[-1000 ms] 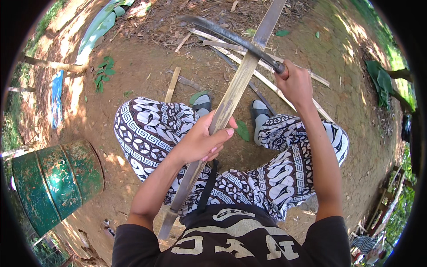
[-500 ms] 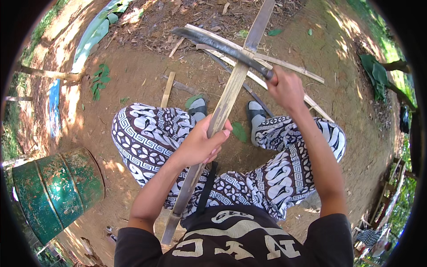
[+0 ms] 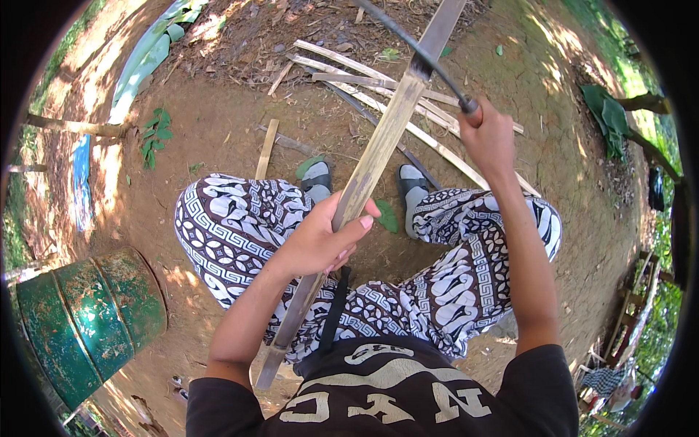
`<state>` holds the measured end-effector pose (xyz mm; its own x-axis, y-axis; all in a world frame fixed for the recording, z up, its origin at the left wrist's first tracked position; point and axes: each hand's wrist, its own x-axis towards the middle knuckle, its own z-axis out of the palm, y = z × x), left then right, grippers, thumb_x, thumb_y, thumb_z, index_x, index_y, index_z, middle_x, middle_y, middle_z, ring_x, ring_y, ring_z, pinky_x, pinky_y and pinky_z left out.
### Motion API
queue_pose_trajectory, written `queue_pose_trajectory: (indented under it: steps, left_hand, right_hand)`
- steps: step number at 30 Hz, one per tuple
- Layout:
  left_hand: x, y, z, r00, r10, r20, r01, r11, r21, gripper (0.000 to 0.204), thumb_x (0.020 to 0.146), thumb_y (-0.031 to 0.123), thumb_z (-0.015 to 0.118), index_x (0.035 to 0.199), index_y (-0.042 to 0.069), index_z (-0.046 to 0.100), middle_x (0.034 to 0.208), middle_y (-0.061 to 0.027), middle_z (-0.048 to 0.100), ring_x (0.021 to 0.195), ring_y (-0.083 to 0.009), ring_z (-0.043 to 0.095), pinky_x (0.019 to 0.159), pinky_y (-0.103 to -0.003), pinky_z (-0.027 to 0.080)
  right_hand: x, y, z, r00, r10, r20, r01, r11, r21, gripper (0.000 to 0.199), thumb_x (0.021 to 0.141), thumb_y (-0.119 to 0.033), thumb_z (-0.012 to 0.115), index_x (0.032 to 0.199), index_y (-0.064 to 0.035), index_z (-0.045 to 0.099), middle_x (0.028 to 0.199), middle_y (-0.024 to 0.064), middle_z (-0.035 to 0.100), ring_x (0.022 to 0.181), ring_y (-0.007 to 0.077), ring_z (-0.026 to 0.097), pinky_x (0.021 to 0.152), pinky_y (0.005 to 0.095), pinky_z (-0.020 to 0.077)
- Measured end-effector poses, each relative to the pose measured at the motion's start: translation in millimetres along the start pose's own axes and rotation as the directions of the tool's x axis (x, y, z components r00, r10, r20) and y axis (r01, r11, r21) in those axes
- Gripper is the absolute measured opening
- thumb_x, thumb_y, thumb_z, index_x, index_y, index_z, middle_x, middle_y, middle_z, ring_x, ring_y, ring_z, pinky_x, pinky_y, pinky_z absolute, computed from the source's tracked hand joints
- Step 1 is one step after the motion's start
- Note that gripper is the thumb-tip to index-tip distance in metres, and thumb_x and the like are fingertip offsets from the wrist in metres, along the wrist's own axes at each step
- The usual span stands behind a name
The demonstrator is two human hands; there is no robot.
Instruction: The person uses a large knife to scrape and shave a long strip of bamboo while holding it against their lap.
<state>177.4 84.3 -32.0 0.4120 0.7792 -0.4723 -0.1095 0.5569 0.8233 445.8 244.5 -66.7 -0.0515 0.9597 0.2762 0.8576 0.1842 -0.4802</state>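
Note:
My left hand (image 3: pixel 324 237) is closed around a long bamboo slat (image 3: pixel 378 149), which runs slanting from beside my hip up to the far edge of the view. Pale scraped wood shows along its middle, while both ends are greyish brown. In my right hand (image 3: pixel 486 142) is the handle of a machete (image 3: pixel 415 51), its dark curved blade seen nearly edge-on. The blade crosses the slat near a dark node at the far end; whether it touches there I cannot tell.
Several pale bamboo strips (image 3: pixel 437 146) lie crossed on the ground beyond my feet. A short strip (image 3: pixel 267 149) rests beside my left knee. At the left stands a rusty green drum (image 3: pixel 91 320). Green leaf sheets (image 3: pixel 145 65) lie far left, and thin posts (image 3: pixel 76 125) edge the yard.
The machete has moved farther out along the slat, and its blade has turned from broadside to nearly edge-on. My right hand has shifted slightly right; my left hand keeps its grip.

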Motion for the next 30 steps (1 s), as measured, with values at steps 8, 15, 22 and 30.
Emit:
queue_pose_trajectory:
  steps: [8,15,22,30]
  left_hand:
    - [9,3,3,0.994,0.033,-0.109,-0.027,0.998,0.057,0.021,0.105,0.022,0.050,0.116,0.004,0.051,0.055,0.0045,0.041,0.036,-0.0034,0.035,0.034,-0.020,0.030]
    - [11,6,6,0.990,-0.003,-0.140,0.017,0.995,0.103,0.024,0.106,0.026,0.048,0.116,0.004,0.052,0.054,0.0037,0.041,0.035,-0.0040,0.036,0.034,-0.020,0.030]
    - [6,1,3,0.992,0.014,-0.126,-0.003,0.997,0.082,0.024,0.106,0.026,0.050,0.116,0.005,0.051,0.055,0.0037,0.041,0.035,-0.0040,0.036,0.034,-0.020,0.030]
    - [11,-1,0,0.994,0.037,-0.108,-0.032,0.998,0.048,0.023,0.106,0.025,0.049,0.118,0.005,0.049,0.055,0.0034,0.041,0.037,-0.0049,0.037,0.036,-0.022,0.032]
  right_hand:
    - [-39,-33,12,0.899,-0.415,0.135,0.410,0.910,0.068,0.015,0.071,-0.011,0.065,0.079,-0.0074,0.052,0.063,0.0118,0.060,0.056,0.0356,0.060,0.052,0.0466,0.0474]
    - [-48,-33,18,0.897,-0.405,0.176,0.391,0.914,0.109,0.018,0.068,-0.012,0.066,0.079,-0.0071,0.052,0.064,0.0111,0.059,0.056,0.0359,0.060,0.052,0.0460,0.0475]
    - [-38,-24,28,0.861,-0.499,0.100,0.496,0.866,0.054,0.021,0.066,-0.010,0.067,0.080,-0.0067,0.052,0.064,0.0112,0.058,0.056,0.0352,0.059,0.052,0.0455,0.0483]
    - [-28,-11,37,0.880,-0.475,0.011,0.475,0.880,-0.006,0.016,0.069,-0.008,0.065,0.080,-0.0064,0.053,0.064,0.0124,0.059,0.056,0.0343,0.061,0.051,0.0457,0.0491]
